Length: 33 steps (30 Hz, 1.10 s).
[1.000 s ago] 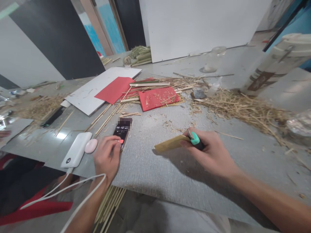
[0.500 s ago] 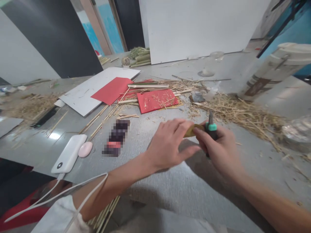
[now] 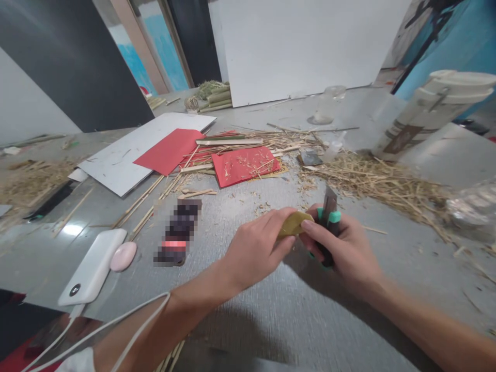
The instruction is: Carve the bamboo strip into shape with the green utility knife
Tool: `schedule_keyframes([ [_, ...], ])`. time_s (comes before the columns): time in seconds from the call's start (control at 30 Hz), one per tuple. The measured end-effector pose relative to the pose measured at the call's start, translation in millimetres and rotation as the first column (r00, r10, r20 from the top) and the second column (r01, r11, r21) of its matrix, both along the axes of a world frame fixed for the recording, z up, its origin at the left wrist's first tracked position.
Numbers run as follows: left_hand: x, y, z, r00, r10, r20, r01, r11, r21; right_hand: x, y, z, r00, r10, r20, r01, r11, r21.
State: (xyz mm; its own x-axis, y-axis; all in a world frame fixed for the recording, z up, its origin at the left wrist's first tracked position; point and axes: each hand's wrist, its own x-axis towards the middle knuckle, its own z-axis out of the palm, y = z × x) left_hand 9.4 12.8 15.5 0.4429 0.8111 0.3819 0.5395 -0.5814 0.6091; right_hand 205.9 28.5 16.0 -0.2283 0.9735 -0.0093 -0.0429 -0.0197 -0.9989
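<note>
My left hand is closed, its fingers and thumb pinching the left end of an olive-yellow rounded piece, perhaps a small tape roll; its kind is not plain. At the piece's right end presses the thumb of my right hand. That same hand is wrapped round a black and green utility knife, its wide blade pointing up and away from me. Both hands are just above the grey table. Part of the knife's handle is hidden by my right fingers.
Beyond my hands lie a red paper packet with shavings, thin sticks and a straw heap. A blurred phone, white power bank and pink rounded case lie left. A large jar stands right.
The yellow piece has moved left and nearer me, and more of it shows. My left thumb has closed onto it. The knife blade now shows its broad side.
</note>
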Motion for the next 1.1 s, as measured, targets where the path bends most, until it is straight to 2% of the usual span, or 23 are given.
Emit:
schedule_keyframes([
  [0.33,2,-1,-1.9,0.983,-0.046,0.176,0.08,0.978,-0.192,3,2,-1.0,0.992,0.059,-0.11,-0.065,0.996,-0.056],
  [0.7,2,-1,1.5,0.981,-0.031,0.189,0.079,0.965,-0.249,3,3,-2.6,0.986,0.098,-0.131,-0.107,0.992,-0.063],
  [0.87,2,-4,-5.9,0.984,-0.014,0.179,0.061,0.964,-0.259,2,3,-2.4,0.99,0.075,-0.123,-0.087,0.992,-0.093],
  [0.93,4,-3,-7.2,0.991,0.022,0.133,0.0,0.987,-0.162,2,2,-1.3,0.994,0.042,-0.098,-0.052,0.993,-0.102],
  [1.0,7,-1,0.4,0.991,0.088,0.104,-0.096,0.992,0.076,1,1,0.1,0.997,-0.013,-0.075,0.005,0.993,-0.115],
  [1.07,7,-4,17.2,0.982,0.107,0.156,-0.154,0.933,0.326,0,0,1.4,0.995,-0.065,-0.072,0.054,0.989,-0.136],
  [1.1,4,-10,26.3,0.974,0.05,0.222,-0.137,0.907,0.397,0,0,1.9,0.994,-0.08,-0.075,0.068,0.987,-0.147],
])
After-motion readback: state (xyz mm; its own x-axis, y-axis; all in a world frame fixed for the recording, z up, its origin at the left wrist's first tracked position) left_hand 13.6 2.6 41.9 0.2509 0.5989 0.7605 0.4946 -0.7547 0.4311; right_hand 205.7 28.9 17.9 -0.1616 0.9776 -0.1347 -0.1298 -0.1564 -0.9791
